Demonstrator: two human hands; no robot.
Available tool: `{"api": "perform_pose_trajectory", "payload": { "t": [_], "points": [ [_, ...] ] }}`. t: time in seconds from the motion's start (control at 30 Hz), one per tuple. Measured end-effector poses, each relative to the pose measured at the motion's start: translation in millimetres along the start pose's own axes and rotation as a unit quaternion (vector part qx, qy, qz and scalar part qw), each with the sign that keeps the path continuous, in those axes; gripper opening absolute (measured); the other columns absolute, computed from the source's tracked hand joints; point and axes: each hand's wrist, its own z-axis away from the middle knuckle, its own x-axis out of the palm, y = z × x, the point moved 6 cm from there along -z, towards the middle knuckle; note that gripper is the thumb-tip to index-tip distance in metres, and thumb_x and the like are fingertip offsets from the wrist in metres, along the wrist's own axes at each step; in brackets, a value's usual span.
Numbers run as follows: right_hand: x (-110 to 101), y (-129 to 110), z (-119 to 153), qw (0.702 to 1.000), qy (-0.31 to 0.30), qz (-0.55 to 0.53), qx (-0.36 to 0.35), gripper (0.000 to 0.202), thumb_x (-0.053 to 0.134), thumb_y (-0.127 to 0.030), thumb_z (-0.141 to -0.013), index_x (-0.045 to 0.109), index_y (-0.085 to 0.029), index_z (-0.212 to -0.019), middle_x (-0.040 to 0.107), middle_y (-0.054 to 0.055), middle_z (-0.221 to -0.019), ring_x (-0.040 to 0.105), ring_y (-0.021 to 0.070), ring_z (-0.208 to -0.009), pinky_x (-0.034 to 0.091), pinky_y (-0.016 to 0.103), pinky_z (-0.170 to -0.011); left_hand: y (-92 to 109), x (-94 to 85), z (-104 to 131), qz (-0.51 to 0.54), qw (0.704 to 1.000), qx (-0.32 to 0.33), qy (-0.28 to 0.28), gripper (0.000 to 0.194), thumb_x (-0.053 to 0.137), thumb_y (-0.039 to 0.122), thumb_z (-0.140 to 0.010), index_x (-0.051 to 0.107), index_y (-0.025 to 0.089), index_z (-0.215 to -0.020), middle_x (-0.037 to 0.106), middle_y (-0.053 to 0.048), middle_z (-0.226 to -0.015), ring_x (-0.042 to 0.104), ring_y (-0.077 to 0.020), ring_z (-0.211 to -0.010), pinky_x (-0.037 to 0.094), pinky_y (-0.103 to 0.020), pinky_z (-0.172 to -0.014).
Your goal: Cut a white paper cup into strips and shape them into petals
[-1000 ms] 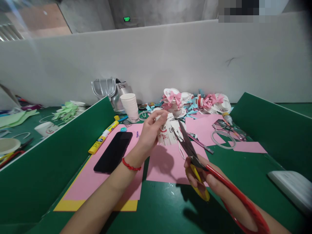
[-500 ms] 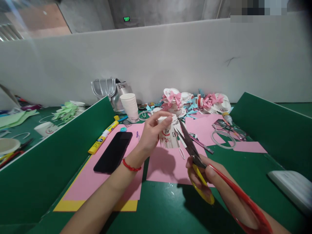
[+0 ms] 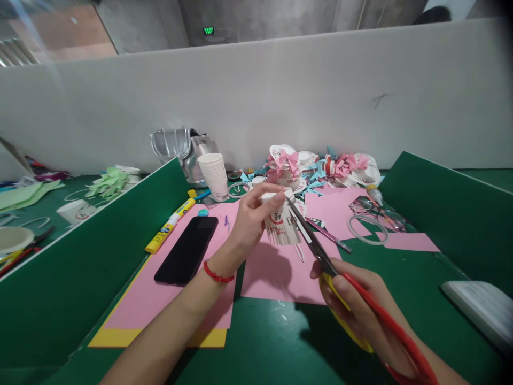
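Observation:
My left hand (image 3: 250, 216) grips a white paper cup (image 3: 280, 222) with red print, its wall slit into narrow strips that hang downward. In my right hand (image 3: 356, 299) is a pair of scissors (image 3: 320, 254) with one red and one yellow handle. The blades are nearly closed, with their tips at the cup's right side near its upper end. Below the cup lies pink paper (image 3: 276, 283) carrying its shadow.
A black phone (image 3: 186, 250) and a yellow glue stick (image 3: 170, 225) lie left. Stacked paper cups (image 3: 214, 176), a silver bag (image 3: 176, 149) and pink-bowed paper crafts (image 3: 286, 163) stand behind. Eyeglasses (image 3: 379, 211) and a tape-like ring (image 3: 367, 230) are right, between green dividers (image 3: 452, 208).
The scissor blades have come together at the cup's side, and my right hand has closed its handles. The cup has shifted slightly right with my left hand.

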Motion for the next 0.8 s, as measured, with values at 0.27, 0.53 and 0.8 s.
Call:
{"api": "perform_pose_trajectory", "payload": {
  "t": [0.27,0.53,0.8],
  "points": [
    [2.4,2.2,-2.6,1.000,0.002,0.002,-0.024,0.046,0.051,-0.061,-0.090,0.055,-0.018,-0.074,0.029,-0.006,-0.056,0.023,0.0102,-0.049,0.015,0.026,-0.045,-0.2,2.7,0.9,0.011,1.000,-0.006,-0.006,0.023,0.081,0.037,-0.064,0.068,0.020,-0.071,0.055,0.003,-0.070,0.050,-0.0078,-0.060,0.042,-0.021,-0.057],
    [2.0,-0.1,-3.3,0.998,0.004,0.051,-0.027,0.047,0.049,-0.064,-0.089,0.058,-0.019,-0.082,0.028,-0.006,-0.056,0.023,0.0113,-0.049,0.015,0.026,-0.044,-3.2,4.4,3.8,-0.006,1.000,-0.015,0.005,0.025,0.080,0.036,-0.065,0.064,0.020,-0.077,0.060,0.002,-0.078,0.054,-0.0090,-0.066,0.044,-0.022,-0.060],
    [10.2,-3.7,1.9,0.991,-0.048,0.104,-0.069,0.063,0.043,-0.079,-0.080,0.050,-0.025,-0.112,0.056,0.003,-0.079,0.045,0.0185,-0.062,0.035,0.030,-0.056,5.8,-9.3,-0.8,0.052,0.996,-0.008,0.070,0.032,0.078,0.029,-0.065,0.056,0.022,-0.088,0.062,0.004,-0.077,0.062,-0.0113,-0.069,0.050,-0.024,-0.064]
  ]
}}
